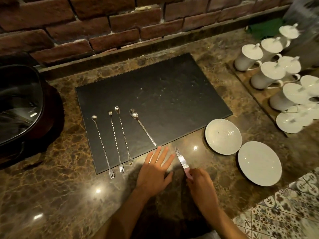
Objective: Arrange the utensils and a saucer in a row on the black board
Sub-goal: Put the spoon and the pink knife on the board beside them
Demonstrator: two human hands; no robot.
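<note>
A black board lies on the marble counter. On its left part lie three long twisted bar spoons with fork ends, side by side, and to their right a plain long spoon set at a slant. My right hand is shut on the handle of a knife, blade pointing away, just off the board's near edge. My left hand rests flat with fingers spread, fingertips at the board's near edge beside the knife. Two white saucers sit on the counter to the right of the board.
Several white lidded cups stand on a wooden tray at the right. A dark bin with a liner is at the left. A brick wall runs behind the counter. Patterned floor tiles show at lower right.
</note>
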